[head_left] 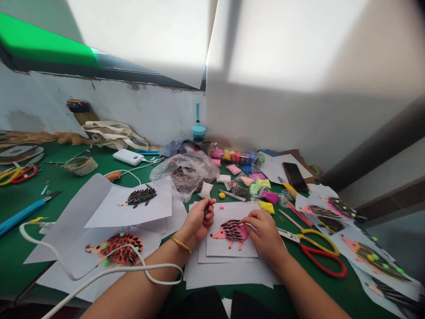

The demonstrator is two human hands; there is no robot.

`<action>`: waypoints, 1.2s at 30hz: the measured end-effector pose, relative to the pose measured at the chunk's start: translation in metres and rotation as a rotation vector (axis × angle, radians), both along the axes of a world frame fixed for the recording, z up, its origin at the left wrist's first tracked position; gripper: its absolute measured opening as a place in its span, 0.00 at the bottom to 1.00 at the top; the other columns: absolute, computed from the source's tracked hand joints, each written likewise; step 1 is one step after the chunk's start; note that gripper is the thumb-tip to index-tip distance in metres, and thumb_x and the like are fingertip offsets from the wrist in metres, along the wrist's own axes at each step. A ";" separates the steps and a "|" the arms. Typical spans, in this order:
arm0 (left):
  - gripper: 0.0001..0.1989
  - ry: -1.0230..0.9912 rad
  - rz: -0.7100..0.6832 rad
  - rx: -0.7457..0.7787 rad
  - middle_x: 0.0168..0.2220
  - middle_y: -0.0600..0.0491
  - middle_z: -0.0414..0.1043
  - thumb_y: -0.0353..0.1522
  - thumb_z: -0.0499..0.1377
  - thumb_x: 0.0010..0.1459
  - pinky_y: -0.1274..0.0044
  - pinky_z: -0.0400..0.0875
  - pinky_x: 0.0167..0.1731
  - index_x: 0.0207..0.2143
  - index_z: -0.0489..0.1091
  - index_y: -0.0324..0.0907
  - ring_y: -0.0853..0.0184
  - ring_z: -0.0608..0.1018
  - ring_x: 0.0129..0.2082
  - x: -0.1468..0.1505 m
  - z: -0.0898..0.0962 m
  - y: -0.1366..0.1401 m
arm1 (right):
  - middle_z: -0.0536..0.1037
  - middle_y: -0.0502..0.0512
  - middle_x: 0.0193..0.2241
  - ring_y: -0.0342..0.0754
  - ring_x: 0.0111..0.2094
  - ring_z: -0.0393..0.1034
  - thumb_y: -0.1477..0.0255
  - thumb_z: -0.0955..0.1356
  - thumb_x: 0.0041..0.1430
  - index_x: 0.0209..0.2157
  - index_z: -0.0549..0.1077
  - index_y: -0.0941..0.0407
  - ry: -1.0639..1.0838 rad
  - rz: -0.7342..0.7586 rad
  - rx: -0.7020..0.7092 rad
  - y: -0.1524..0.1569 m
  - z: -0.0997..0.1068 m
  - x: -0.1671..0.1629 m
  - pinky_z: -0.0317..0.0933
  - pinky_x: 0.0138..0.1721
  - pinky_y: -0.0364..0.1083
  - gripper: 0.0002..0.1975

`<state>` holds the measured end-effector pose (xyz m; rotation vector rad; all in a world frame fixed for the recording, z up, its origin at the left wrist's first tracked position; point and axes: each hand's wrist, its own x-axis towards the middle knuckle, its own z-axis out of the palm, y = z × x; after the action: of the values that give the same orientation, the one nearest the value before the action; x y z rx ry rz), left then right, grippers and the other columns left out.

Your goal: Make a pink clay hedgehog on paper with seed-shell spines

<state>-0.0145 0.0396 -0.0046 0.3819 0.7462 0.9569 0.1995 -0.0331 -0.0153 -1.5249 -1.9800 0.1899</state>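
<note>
In front of me a pink clay hedgehog [229, 233] covered with rows of dark sunflower seeds lies on a stack of white paper [229, 269]. My left hand [200, 217] is curled closed to the left above the paper, with dark sunflower seeds [206, 210] showing between its fingers. The fingertips of my right hand [262, 228] are pinched together at the hedgehog's right back edge; whatever lies between them is hidden. A small pink clay bit [222, 207] rests on the sheet's upper edge.
Red-and-yellow scissors [323, 252] lie right of the paper. Behind are a plastic bag of seeds [186, 173], clay packets [262, 184] and a phone [295, 177]. Hedgehog pictures [116, 250] lie on both sides. A white cable [159, 266] loops over my left forearm; a utility knife [26, 215] lies far left.
</note>
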 end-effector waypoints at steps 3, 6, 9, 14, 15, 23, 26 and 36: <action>0.09 0.000 0.001 -0.005 0.23 0.60 0.56 0.34 0.57 0.56 0.86 0.41 0.11 0.35 0.68 0.36 0.82 0.54 0.14 0.000 -0.001 0.000 | 0.71 0.54 0.34 0.51 0.38 0.65 0.74 0.65 0.58 0.34 0.77 0.51 -0.005 -0.003 -0.022 0.001 -0.001 0.000 0.58 0.39 0.50 0.08; 0.09 -0.008 0.003 -0.007 0.23 0.60 0.56 0.34 0.57 0.56 0.86 0.42 0.11 0.35 0.68 0.36 0.82 0.55 0.14 0.000 -0.002 0.000 | 0.71 0.54 0.33 0.50 0.38 0.64 0.74 0.66 0.58 0.34 0.77 0.51 -0.009 0.002 -0.022 0.002 -0.003 0.000 0.58 0.39 0.50 0.08; 0.09 -0.040 0.002 -0.025 0.23 0.60 0.57 0.34 0.57 0.57 0.87 0.44 0.10 0.35 0.68 0.36 0.82 0.57 0.14 -0.001 -0.001 0.000 | 0.72 0.54 0.33 0.50 0.37 0.65 0.73 0.66 0.58 0.33 0.78 0.51 -0.008 0.005 -0.011 0.002 -0.004 0.001 0.58 0.39 0.50 0.08; 0.14 -0.169 -0.061 -0.124 0.29 0.51 0.68 0.38 0.52 0.62 0.85 0.67 0.19 0.39 0.68 0.35 0.74 0.73 0.23 -0.002 0.007 -0.002 | 0.72 0.56 0.36 0.52 0.40 0.65 0.71 0.65 0.59 0.38 0.77 0.51 0.000 -0.007 0.036 0.002 -0.004 0.004 0.59 0.41 0.51 0.09; 0.16 -0.195 -0.075 -0.133 0.33 0.47 0.70 0.39 0.51 0.62 0.82 0.72 0.25 0.41 0.68 0.35 0.71 0.76 0.29 -0.002 0.009 -0.003 | 0.72 0.56 0.37 0.52 0.40 0.65 0.71 0.65 0.60 0.39 0.77 0.51 0.002 -0.013 0.056 0.002 -0.003 0.004 0.59 0.41 0.51 0.09; 0.29 -0.357 -0.237 -0.089 0.50 0.36 0.68 0.50 0.47 0.61 0.68 0.72 0.44 0.49 0.65 0.33 0.56 0.73 0.51 -0.002 0.023 -0.014 | 0.73 0.55 0.34 0.51 0.38 0.65 0.71 0.65 0.59 0.37 0.77 0.51 -0.033 0.041 0.123 0.008 0.032 -0.021 0.57 0.40 0.50 0.08; 0.33 -0.375 -0.287 -0.068 0.46 0.38 0.70 0.53 0.45 0.59 0.70 0.72 0.41 0.49 0.65 0.33 0.60 0.76 0.43 -0.003 0.021 -0.014 | 0.74 0.53 0.36 0.51 0.41 0.65 0.73 0.66 0.57 0.37 0.77 0.49 -0.052 0.124 0.097 0.013 0.043 -0.042 0.56 0.42 0.50 0.08; 0.32 -0.333 -0.352 -0.004 0.36 0.42 0.73 0.51 0.45 0.60 0.74 0.72 0.34 0.47 0.69 0.33 0.64 0.77 0.32 0.000 0.021 -0.017 | 0.77 0.52 0.37 0.50 0.41 0.67 0.74 0.67 0.56 0.35 0.77 0.49 0.022 0.195 0.099 0.029 0.041 -0.064 0.58 0.43 0.50 0.08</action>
<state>-0.0140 0.0229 0.0163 0.3266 0.3608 0.6634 0.1357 -0.0040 0.0258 -1.2630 -2.0883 0.1850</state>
